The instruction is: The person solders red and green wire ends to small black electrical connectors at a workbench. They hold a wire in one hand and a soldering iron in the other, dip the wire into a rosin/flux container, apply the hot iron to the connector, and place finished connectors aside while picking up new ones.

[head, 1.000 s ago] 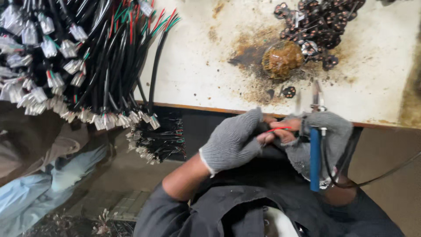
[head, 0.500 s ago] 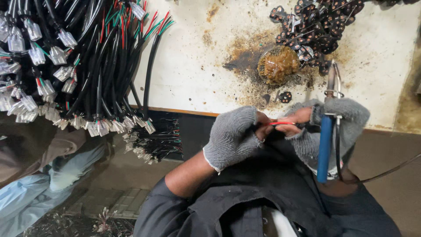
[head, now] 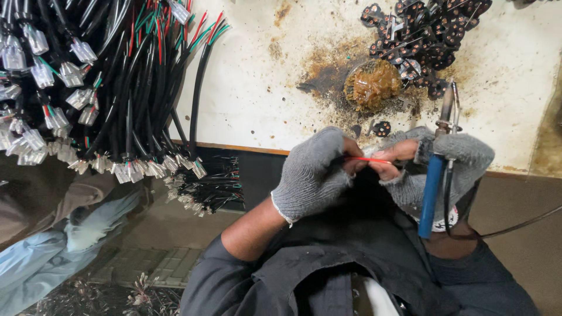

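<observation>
Bright even light on the white table (head: 263, 88), dim lower left, sharp focus, slight edge distortion

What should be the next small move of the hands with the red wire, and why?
Probably bring the red wire, pinched between the left hand and right hand, up to the soldering iron tip, since the right hand holds the iron clear of it.

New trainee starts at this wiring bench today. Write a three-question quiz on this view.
1. True or false: the right hand holds a blue-handled soldering iron.
2. What colour is the thin wire pinched between the fingertips of both hands?
3. The black cable bundle lies: A) on the person's left, B) on the person's right, C) under the brown flux pot.

Key: 1 true; 2 red; 3 A. The left hand wears a grey fingerless glove.
</observation>
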The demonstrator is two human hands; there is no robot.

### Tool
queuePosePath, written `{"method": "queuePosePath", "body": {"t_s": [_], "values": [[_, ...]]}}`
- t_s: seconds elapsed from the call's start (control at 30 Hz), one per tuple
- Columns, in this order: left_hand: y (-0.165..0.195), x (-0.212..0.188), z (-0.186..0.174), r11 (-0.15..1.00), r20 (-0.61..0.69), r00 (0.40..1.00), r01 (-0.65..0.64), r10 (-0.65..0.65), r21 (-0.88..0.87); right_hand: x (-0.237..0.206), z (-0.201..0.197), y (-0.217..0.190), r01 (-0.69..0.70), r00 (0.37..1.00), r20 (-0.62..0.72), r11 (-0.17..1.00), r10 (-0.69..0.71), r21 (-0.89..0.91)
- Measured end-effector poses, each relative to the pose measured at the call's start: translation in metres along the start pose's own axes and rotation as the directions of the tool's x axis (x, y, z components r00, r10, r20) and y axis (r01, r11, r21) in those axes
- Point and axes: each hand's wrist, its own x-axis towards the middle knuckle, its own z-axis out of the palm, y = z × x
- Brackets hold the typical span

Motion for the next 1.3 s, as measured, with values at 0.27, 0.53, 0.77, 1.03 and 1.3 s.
{"method": "queuePosePath", "body": {"t_s": [0.27, 0.53, 0.77, 1.03, 1.3], "values": [[0.011, 0.005, -0.013, 0.998, 0.085, 0.996, 0.031, -0.027, -0.046, -0.001, -0.002, 0.019, -0.297, 0.949, 0.113, 0.955, 0.294, 0.013], [-0.001, 0.003, -0.004, 0.996, 0.032, 0.999, -0.015, 0.018, -0.089, 0.007, 0.009, 0.006, -0.001, 0.997, -0.082, 0.998, -0.004, -0.067], [-0.005, 0.005, -0.007, 0.998, 0.022, 0.998, -0.049, 0.050, -0.045, 0.019, 0.002, -0.010, 0.039, 0.996, 0.091, 0.986, -0.024, -0.163], [0.011, 0.011, -0.019, 0.975, -0.117, 0.973, -0.181, 0.196, 0.132, 0.010, -0.004, -0.009, -0.257, 0.966, 0.104, 0.870, 0.235, 0.421], [-0.012, 0.055, -0.038, 0.983, -0.221, 0.974, 0.095, -0.059, 0.158, 0.028, -0.005, -0.010, 0.043, 0.999, 0.027, 0.721, -0.034, -0.691]]}}
